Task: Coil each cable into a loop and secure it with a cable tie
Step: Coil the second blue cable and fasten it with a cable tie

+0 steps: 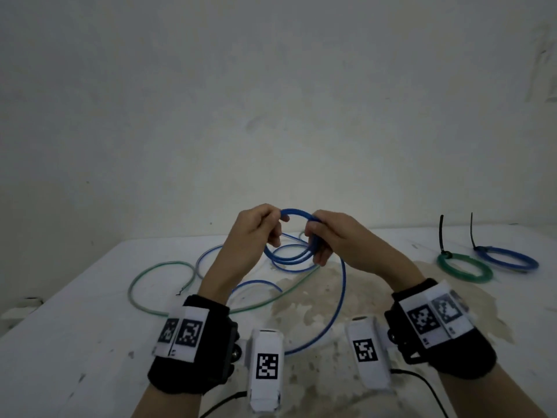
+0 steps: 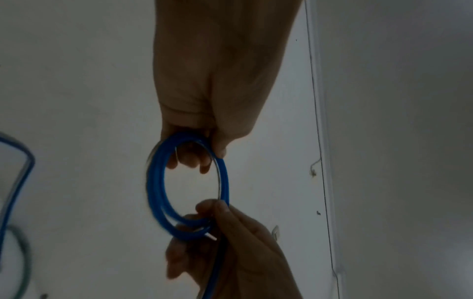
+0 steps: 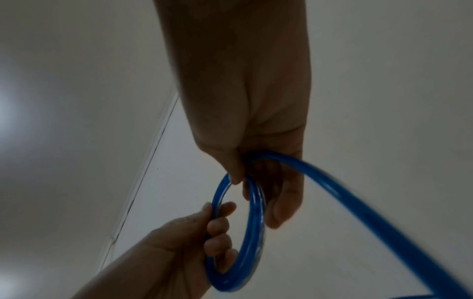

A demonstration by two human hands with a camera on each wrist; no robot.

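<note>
Both hands hold a partly wound coil of blue cable (image 1: 289,254) above the white table (image 1: 90,342). My left hand (image 1: 259,224) pinches the coil's left side. My right hand (image 1: 322,236) grips its right side, fingers curled round the bundled turns. The cable's loose tail (image 1: 342,297) hangs from the right hand and curves down to the table. In the left wrist view the coil (image 2: 156,194) stands as a ring between the left hand (image 2: 199,153) and right hand (image 2: 220,218). In the right wrist view the coil (image 3: 253,232) and its tail (image 3: 358,202) leave my right hand (image 3: 258,182).
A loose green cable (image 1: 156,267) and a pale blue cable (image 1: 205,254) sprawl on the table's left. At the right lie a tied green coil (image 1: 464,268) and a tied blue coil (image 1: 509,260), each with an upright black cable tie (image 1: 441,233).
</note>
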